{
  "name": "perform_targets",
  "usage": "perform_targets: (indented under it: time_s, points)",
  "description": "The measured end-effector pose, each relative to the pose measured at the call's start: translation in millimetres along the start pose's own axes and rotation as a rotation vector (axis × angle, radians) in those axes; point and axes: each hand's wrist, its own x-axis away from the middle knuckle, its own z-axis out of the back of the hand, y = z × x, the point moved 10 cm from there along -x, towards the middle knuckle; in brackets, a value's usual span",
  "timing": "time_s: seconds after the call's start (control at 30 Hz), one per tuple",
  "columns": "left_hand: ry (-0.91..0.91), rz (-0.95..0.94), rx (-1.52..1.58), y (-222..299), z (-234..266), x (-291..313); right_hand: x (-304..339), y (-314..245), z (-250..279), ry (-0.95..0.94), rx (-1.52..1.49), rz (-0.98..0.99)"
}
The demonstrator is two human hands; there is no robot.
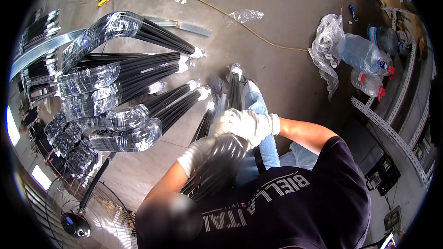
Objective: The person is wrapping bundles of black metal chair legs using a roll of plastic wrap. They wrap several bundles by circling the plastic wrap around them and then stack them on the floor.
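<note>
A bundle of thin black rods (219, 157) slants between my legs and up against my front, its far end capped in white wrap (235, 69). White gloves cover both hands. My right hand (251, 130) is closed over the top of the bundle. From the left side, my left hand (198, 153) wraps round the same bundle, close against the right one. Some of the left fingers are hidden where the gloves meet. Just left of my leg leans another black rod bundle (201, 127).
Several film-wrapped rod bundles (134, 136) with bent ends rest at left, near a metal rail (194, 28). A fan (76, 223) stands at lower left. A yellow cord (198, 1) crosses the floor. At right are plastic film (326, 41), large water bottles (362, 54) and metal shelving (392, 127).
</note>
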Motion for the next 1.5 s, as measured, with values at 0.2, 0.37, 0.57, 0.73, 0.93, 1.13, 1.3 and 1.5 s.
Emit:
perform_targets:
  time_s: [0.2,0.37,0.57,0.73,0.93,1.13,1.3,1.5]
  points:
    - [0.227,-0.165,0.187,19,1,58,-9,6,-5,-0.064,-0.002,-0.063]
    - [-0.271,-0.326,0.482,67,-14,70,-11,5,-6,0.096,0.029,-0.051]
    - [0.151,-0.971,-0.922,139,-128,105,8,28,-14,0.152,-0.107,-0.135]
    - [0.417,-0.421,-2.442,96,-252,83,65,109,-21,0.106,-0.075,-0.357]
    - [0.320,-0.697,-2.480,116,-221,58,105,117,-23,1.303,-1.446,-0.161]
    - [0.426,-0.398,-2.712,78,-242,51,79,16,-4,1.349,-1.719,-0.321]
    - [0.592,-1.047,-2.499,74,-259,134,91,37,-17,1.572,-1.973,-0.103]
    - [1.192,-0.874,-1.991,97,-169,149,106,43,-66,1.555,-1.939,-0.318]
